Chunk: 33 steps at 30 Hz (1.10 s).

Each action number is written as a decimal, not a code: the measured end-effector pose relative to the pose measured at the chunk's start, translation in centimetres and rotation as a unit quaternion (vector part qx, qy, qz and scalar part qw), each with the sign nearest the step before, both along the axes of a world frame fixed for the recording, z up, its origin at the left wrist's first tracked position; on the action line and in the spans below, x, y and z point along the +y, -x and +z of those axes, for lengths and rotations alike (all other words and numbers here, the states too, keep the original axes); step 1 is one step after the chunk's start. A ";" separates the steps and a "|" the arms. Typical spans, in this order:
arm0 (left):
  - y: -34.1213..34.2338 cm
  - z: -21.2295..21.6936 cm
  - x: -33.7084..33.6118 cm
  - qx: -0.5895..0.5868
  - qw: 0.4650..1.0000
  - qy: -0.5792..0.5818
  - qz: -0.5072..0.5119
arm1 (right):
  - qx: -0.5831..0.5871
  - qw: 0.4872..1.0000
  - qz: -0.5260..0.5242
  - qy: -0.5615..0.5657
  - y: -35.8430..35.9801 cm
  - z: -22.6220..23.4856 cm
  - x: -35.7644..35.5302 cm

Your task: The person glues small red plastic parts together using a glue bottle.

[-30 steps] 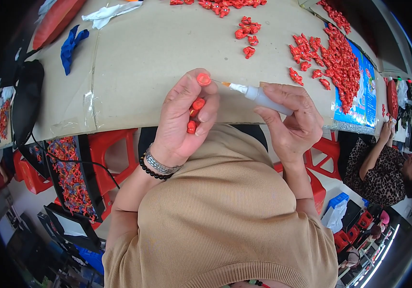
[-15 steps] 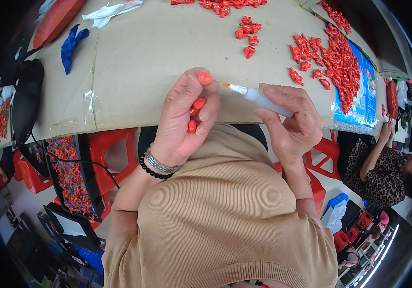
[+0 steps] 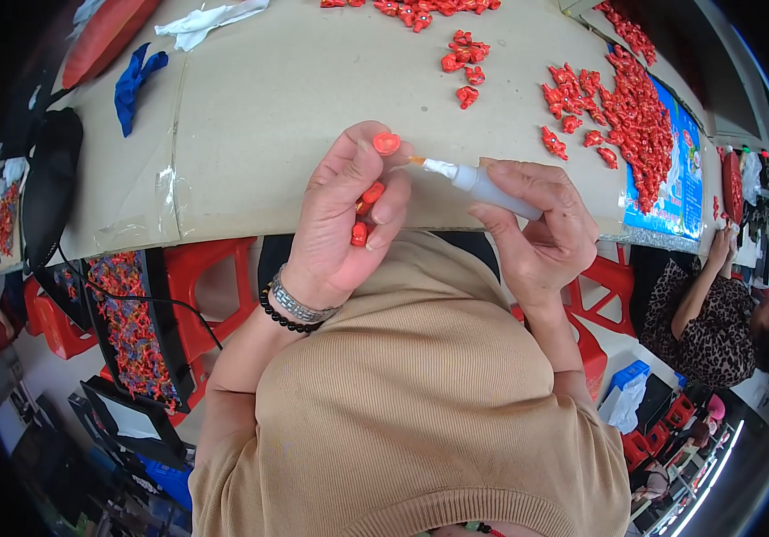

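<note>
My left hand (image 3: 340,206) is closed, with a small round red plastic piece (image 3: 386,143) pinched between thumb and forefinger, its hollow side showing. More small red pieces (image 3: 370,195) rest in the palm under the curled fingers; one (image 3: 359,234) lies lower, near the heel of the hand. My right hand (image 3: 546,219) grips a translucent white squeeze bottle (image 3: 492,190), tilted so that its orange-tipped nozzle (image 3: 418,161) points left at the pinched piece. A small gap seems to separate the nozzle and the piece. Whether anything flows from the nozzle is too small to tell.
Red figure-like parts lie in a large heap (image 3: 637,125) at right, partly on a blue printed sheet (image 3: 689,170), with smaller groups (image 3: 465,58) farther back. A blue cloth (image 3: 136,85) and white cloth (image 3: 210,24) lie at left. A crate of colourful parts (image 3: 134,327) stands below the table (image 3: 259,116).
My right hand has shifted slightly left with the bottle, bringing the nozzle a little closer to the red piece. The left hand has barely moved.
</note>
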<state>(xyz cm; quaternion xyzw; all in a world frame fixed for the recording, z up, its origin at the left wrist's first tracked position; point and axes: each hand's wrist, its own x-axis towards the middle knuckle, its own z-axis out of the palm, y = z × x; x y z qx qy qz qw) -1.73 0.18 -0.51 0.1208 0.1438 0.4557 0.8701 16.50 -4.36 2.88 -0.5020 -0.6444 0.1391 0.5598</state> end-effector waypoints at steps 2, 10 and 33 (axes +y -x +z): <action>0.0 -0.1 0.0 -0.003 1.000 -0.003 0.000 | 0.004 1.000 0.002 0.000 0.0 -0.1 0.0; -0.1 -0.1 0.2 -0.005 1.000 -0.003 0.000 | -0.003 1.000 0.002 -0.002 -0.2 -0.2 0.2; 0.1 0.2 0.1 0.011 1.000 0.010 -0.009 | 0.429 0.873 0.046 0.227 -4.0 -0.3 2.9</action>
